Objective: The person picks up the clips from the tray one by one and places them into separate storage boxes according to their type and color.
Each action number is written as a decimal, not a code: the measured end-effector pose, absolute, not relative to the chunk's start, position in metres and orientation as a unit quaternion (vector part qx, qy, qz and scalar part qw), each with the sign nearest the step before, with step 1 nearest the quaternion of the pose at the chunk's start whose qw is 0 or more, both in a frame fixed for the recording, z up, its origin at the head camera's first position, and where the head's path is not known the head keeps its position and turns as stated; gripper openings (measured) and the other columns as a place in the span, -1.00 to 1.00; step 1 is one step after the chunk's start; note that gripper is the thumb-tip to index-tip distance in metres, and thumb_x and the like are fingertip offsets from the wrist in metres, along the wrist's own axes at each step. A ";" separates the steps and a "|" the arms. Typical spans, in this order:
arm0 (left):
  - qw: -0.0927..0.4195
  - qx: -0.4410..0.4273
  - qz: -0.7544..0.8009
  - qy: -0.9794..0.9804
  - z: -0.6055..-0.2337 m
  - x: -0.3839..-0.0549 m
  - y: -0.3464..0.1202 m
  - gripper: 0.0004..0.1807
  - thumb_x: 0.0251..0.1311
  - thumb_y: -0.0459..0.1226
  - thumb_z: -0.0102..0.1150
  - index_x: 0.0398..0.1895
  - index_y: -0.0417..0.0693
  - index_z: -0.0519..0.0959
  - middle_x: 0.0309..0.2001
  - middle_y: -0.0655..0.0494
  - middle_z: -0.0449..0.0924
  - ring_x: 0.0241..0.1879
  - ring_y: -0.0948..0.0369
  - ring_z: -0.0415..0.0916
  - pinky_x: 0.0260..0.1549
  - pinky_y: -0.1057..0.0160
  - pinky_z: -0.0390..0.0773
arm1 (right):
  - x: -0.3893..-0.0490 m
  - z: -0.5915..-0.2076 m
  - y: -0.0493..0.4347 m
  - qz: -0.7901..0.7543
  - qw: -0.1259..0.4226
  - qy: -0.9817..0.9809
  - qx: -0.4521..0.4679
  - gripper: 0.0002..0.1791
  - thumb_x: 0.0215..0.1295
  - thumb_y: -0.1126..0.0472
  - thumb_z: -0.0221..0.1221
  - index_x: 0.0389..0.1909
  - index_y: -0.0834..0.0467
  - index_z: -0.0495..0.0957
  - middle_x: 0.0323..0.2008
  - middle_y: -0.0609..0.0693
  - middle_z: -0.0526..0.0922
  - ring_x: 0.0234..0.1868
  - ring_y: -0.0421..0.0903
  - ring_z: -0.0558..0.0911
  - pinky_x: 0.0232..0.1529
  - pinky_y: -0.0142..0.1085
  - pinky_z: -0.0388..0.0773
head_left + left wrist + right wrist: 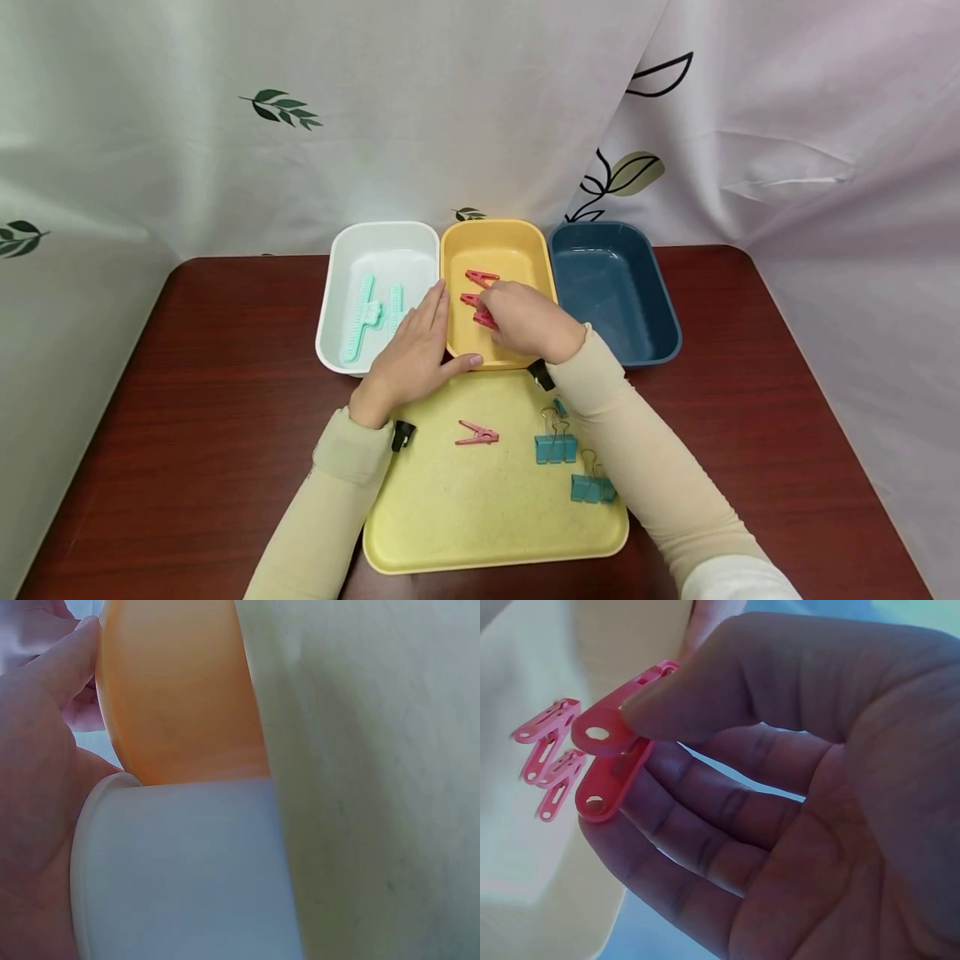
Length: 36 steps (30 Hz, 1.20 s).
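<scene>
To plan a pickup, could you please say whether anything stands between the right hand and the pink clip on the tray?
Yes, the yellow bin's near rim lies between the right hand and pink clip; the left hand is beside that path.

one yellow tray lay there, three bins stood beyond the tray, two mint clips and three red pegs were beyond it, one pink peg was on it, as were two teal binder clips and one half-hidden teal piece

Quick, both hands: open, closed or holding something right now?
Left hand: open, resting across the rims of the white bin and yellow bin.
Right hand: closed, pinching a red clip.
</scene>
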State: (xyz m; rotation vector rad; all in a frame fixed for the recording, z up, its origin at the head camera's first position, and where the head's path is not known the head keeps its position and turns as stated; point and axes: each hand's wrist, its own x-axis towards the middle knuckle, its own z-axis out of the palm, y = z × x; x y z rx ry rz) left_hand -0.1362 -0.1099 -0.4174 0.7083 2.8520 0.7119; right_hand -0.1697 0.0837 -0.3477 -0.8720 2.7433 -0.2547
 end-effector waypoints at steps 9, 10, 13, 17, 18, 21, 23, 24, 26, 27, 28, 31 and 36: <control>0.058 0.234 0.231 0.943 -0.418 -0.136 -0.110 0.18 0.31 0.30 0.06 0.59 -0.33 -0.24 0.62 -0.12 -0.39 0.59 0.07 -0.37 0.48 -0.10 -0.09 | -0.181 -0.353 0.080 -0.087 0.136 0.938 -0.307 -0.91 0.36 0.30 0.26 -0.21 0.25 0.62 -0.44 0.04 0.55 -0.36 -0.02 0.54 -0.20 -0.25 0.52; 0.058 0.234 0.230 0.943 -0.418 -0.136 -0.110 0.18 0.31 0.30 0.06 0.59 -0.33 -0.24 0.62 -0.12 -0.39 0.59 0.07 -0.37 0.48 -0.10 -0.09 | -0.183 -0.353 0.080 -0.085 0.138 0.938 -0.307 -0.90 0.35 0.30 0.27 -0.20 0.25 0.62 -0.44 0.04 0.56 -0.36 -0.02 0.54 -0.19 -0.25 0.52; 0.059 0.233 0.228 0.943 -0.418 -0.137 -0.110 0.18 0.31 0.30 0.05 0.59 -0.34 -0.24 0.62 -0.11 -0.40 0.59 0.07 -0.38 0.49 -0.09 -0.10 | -0.186 -0.353 0.078 -0.082 0.150 0.939 -0.297 -0.86 0.34 0.30 0.28 -0.15 0.26 0.63 -0.43 0.05 0.56 -0.36 -0.02 0.54 -0.19 -0.26 0.52; 0.061 0.233 0.228 0.943 -0.418 -0.137 -0.110 0.18 0.32 0.31 0.04 0.59 -0.33 -0.24 0.62 -0.11 -0.41 0.59 0.07 -0.38 0.49 -0.09 -0.10 | -0.190 -0.354 0.076 -0.081 0.162 0.941 -0.287 -0.86 0.35 0.31 0.26 -0.13 0.26 0.63 -0.45 0.05 0.55 -0.36 -0.02 0.53 -0.20 -0.27 0.50; 0.062 0.233 0.229 0.943 -0.418 -0.137 -0.110 0.18 0.32 0.31 0.04 0.59 -0.33 -0.24 0.62 -0.11 -0.41 0.59 0.07 -0.38 0.49 -0.09 -0.10 | -0.191 -0.354 0.075 -0.081 0.164 0.940 -0.286 -0.88 0.35 0.32 0.25 -0.14 0.25 0.62 -0.46 0.05 0.55 -0.37 -0.02 0.53 -0.20 -0.27 0.50; 0.063 0.232 0.230 0.943 -0.418 -0.137 -0.110 0.18 0.31 0.31 0.04 0.59 -0.32 -0.25 0.62 -0.10 -0.42 0.59 0.08 -0.38 0.49 -0.09 -0.10 | -0.193 -0.355 0.073 -0.075 0.168 0.940 -0.288 -0.92 0.37 0.32 0.22 -0.19 0.24 0.62 -0.47 0.04 0.52 -0.38 -0.02 0.52 -0.21 -0.27 0.48; 0.063 0.232 0.231 0.943 -0.417 -0.137 -0.110 0.18 0.31 0.30 0.05 0.59 -0.32 -0.25 0.62 -0.10 -0.41 0.59 0.08 -0.38 0.49 -0.09 -0.10 | -0.195 -0.356 0.072 -0.074 0.170 0.940 -0.287 -0.94 0.37 0.32 0.21 -0.21 0.23 0.61 -0.48 0.04 0.51 -0.39 -0.02 0.51 -0.23 -0.28 0.47; 0.062 0.232 0.231 0.943 -0.417 -0.137 -0.110 0.18 0.31 0.30 0.05 0.59 -0.32 -0.25 0.62 -0.10 -0.41 0.59 0.07 -0.38 0.49 -0.10 -0.10 | -0.196 -0.356 0.071 -0.075 0.172 0.939 -0.287 -0.95 0.37 0.33 0.22 -0.21 0.23 0.61 -0.48 0.04 0.50 -0.39 -0.02 0.51 -0.23 -0.28 0.47; 0.063 0.231 0.232 0.943 -0.417 -0.136 -0.110 0.18 0.31 0.30 0.06 0.59 -0.32 -0.25 0.62 -0.09 -0.42 0.59 0.08 -0.38 0.48 -0.10 -0.10 | -0.198 -0.357 0.071 -0.078 0.175 0.939 -0.284 -0.94 0.36 0.32 0.22 -0.21 0.23 0.61 -0.49 0.03 0.49 -0.39 -0.03 0.51 -0.24 -0.29 0.47; 0.063 0.231 0.233 0.942 -0.417 -0.136 -0.110 0.18 0.32 0.29 0.06 0.59 -0.32 -0.25 0.62 -0.09 -0.42 0.59 0.08 -0.38 0.48 -0.10 -0.10 | -0.199 -0.357 0.071 -0.079 0.178 0.940 -0.281 -0.94 0.36 0.32 0.23 -0.20 0.23 0.61 -0.49 0.03 0.49 -0.39 -0.03 0.51 -0.24 -0.29 0.47; 0.063 0.232 0.234 0.942 -0.418 -0.136 -0.110 0.18 0.32 0.29 0.06 0.59 -0.32 -0.25 0.62 -0.09 -0.42 0.59 0.08 -0.39 0.48 -0.10 -0.09 | -0.200 -0.358 0.070 -0.080 0.182 0.940 -0.278 -0.93 0.36 0.32 0.23 -0.19 0.23 0.61 -0.49 0.03 0.48 -0.39 -0.03 0.50 -0.24 -0.30 0.47; 0.062 0.233 0.237 0.941 -0.418 -0.136 -0.110 0.17 0.32 0.28 0.07 0.59 -0.33 -0.24 0.62 -0.10 -0.41 0.59 0.08 -0.39 0.49 -0.09 -0.09 | -0.203 -0.359 0.069 -0.081 0.193 0.939 -0.272 -0.92 0.35 0.32 0.24 -0.18 0.23 0.61 -0.50 0.03 0.46 -0.39 -0.03 0.50 -0.25 -0.31 0.46; 0.060 0.236 0.238 0.940 -0.418 -0.135 -0.110 0.17 0.32 0.27 0.08 0.59 -0.34 -0.23 0.62 -0.11 -0.41 0.59 0.08 -0.39 0.49 -0.07 -0.08 | -0.208 -0.362 0.067 -0.076 0.207 0.937 -0.271 -0.91 0.38 0.30 0.22 -0.17 0.22 0.61 -0.48 0.04 0.47 -0.38 -0.03 0.51 -0.24 -0.32 0.47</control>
